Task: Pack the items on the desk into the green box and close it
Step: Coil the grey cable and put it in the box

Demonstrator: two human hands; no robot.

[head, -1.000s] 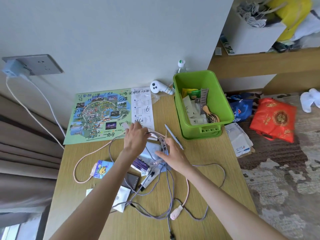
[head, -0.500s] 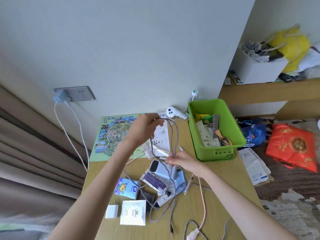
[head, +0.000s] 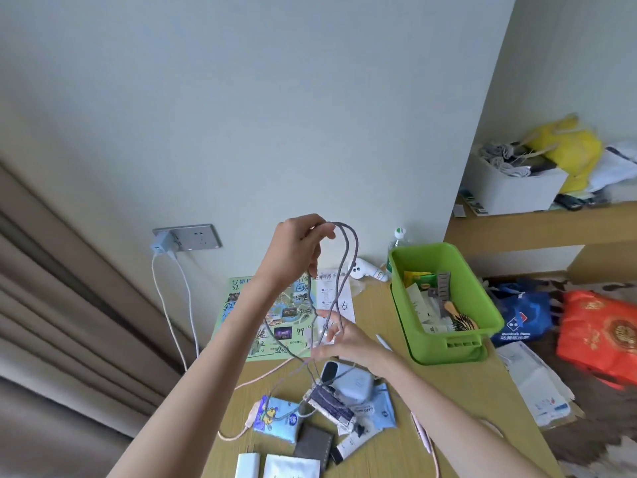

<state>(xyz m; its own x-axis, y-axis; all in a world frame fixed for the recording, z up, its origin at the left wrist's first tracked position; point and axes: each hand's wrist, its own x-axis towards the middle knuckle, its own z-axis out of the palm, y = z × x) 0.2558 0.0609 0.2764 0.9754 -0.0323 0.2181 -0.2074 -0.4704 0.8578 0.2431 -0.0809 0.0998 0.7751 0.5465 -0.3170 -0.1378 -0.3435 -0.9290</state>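
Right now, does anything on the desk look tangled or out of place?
Yes. The grey cable, held up by the left hand and lower by the right hand, runs down into the clutter on the desk, tangled with a pink cable.

Both arms outstretched.
Left grip (head: pixel 297 248) high, fingers curled round the cable (head: pixel 356 241); right grip (head: pixel 345 340) below it, fingertips pinching the strands.

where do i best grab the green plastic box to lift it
Probably the slotted handle on the near short end of the green plastic box, reached from the person's side: the slots offer a hold and that end stands clear.
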